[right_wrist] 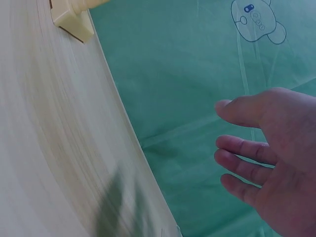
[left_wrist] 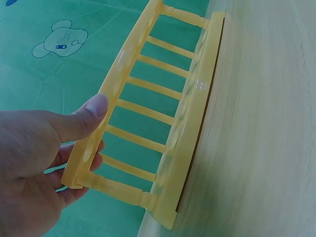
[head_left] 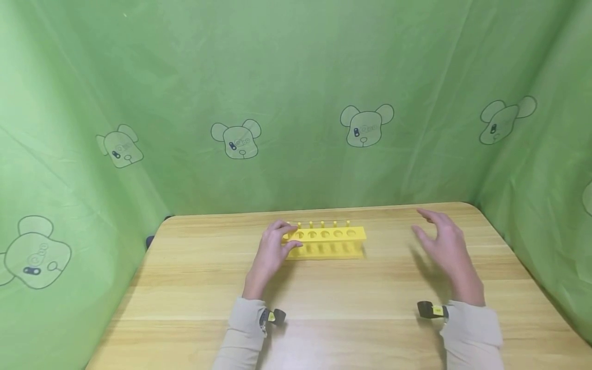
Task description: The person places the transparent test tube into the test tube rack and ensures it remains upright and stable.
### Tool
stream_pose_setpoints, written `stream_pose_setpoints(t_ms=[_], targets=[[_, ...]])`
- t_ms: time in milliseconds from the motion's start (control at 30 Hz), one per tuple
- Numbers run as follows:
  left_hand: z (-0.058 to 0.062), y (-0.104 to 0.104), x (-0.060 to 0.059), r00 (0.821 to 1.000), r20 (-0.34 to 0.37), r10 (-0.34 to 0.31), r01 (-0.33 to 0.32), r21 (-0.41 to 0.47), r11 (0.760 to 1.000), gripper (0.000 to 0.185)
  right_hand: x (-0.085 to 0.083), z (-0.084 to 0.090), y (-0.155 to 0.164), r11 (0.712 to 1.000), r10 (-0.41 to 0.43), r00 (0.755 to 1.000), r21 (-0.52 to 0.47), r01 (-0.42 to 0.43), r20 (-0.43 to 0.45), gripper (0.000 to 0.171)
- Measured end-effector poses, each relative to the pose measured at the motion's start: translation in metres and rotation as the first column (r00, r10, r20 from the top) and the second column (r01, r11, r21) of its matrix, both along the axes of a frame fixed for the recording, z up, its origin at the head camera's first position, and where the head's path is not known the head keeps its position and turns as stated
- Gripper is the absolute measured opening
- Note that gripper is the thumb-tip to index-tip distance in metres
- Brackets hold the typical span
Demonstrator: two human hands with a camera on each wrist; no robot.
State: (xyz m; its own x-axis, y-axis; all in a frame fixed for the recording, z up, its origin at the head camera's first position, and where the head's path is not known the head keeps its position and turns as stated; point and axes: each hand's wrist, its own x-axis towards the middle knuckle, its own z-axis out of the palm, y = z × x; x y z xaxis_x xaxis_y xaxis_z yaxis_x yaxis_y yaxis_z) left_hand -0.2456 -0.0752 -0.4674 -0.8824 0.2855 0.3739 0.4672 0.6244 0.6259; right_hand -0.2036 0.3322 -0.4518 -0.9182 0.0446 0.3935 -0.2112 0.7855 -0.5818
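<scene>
A yellow test tube rack (head_left: 324, 235) stands upright near the back of the table, a row of round holes along its upper board and a row of pegs behind. My left hand (head_left: 272, 245) grips the left end of that upper board. In the left wrist view the thumb (left_wrist: 97, 105) lies on one side of the board and the fingers curl round the other. My right hand (head_left: 446, 245) hovers over the table to the right of the rack, apart from it, fingers relaxed and nothing in them. One end of the rack's base (right_wrist: 71, 22) shows in the right wrist view.
The wooden table (head_left: 351, 318) has rounded back corners. A green curtain (head_left: 296, 77) with printed bear heads hangs behind it and along both sides. Small black wrist cameras, one near each sleeve (head_left: 472, 329), stick out inward over the tabletop.
</scene>
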Motion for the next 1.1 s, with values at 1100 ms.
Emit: stream_pose_setpoints(t_ms=[1100], targets=[[-0.004,-0.001,-0.003,1.000,0.008,-0.004,0.004,0.009,1.000,0.044,0.011,-0.014,0.035,0.993,-0.113,0.976,0.005,0.114,0.185,0.057]])
